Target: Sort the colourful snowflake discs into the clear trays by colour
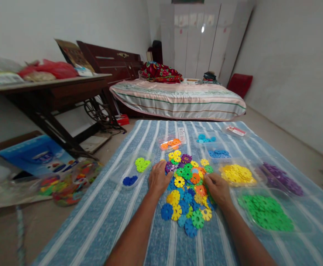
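Note:
A mixed pile of flat, notched plastic snowflake discs [187, 197] in yellow, blue, green, orange and purple lies on the striped cloth between my hands. At the pile's upper left, my left hand [160, 178] has its thumb and fingers closed around the edge of a purple snowflake disc [169, 167]. My right hand [218, 189] is at the right edge of the pile, fingers curled in near an orange disc [195, 178]. Whatever its fingertips hold is hidden.
Clear trays hold sorted discs: yellow [237, 175], green [266, 212], purple [282, 178], blue [219, 153], light blue [205, 138] and orange [171, 143]. Left of the pile, one tray [117, 173] holds lime and dark blue discs. A bed [178, 98] stands beyond; a sewing-machine table [47, 87] is left.

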### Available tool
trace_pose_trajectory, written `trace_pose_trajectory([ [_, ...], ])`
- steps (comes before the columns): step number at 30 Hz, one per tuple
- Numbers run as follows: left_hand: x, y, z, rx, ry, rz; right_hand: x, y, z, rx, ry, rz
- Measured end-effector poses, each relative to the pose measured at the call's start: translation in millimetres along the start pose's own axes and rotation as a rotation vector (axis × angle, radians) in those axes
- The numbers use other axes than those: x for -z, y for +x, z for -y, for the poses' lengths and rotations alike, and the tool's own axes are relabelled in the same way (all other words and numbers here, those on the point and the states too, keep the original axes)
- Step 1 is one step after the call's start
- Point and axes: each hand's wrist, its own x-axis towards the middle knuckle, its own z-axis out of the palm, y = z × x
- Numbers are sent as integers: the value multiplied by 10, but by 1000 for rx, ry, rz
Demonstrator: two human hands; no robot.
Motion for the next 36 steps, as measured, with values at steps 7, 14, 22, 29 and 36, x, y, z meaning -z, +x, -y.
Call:
trace_pose_trajectory([
  [7, 16, 6, 12, -61, -13, -50, -9, 15, -4, 16, 20, -7],
  [14, -54, -9, 62, -96, -70, -171, -23, 31, -1, 5, 41, -13],
  [22, 20, -47, 41, -27, -103, -231, -48, 47, -24, 20, 57, -20],
  [29, 125, 53, -339, -84, -317, -167, -106, 114, -21, 14, 5, -27],
  [36, -88, 252, -1512, -446, -426, -18, -193, 152, -28, 7, 24, -49],
])
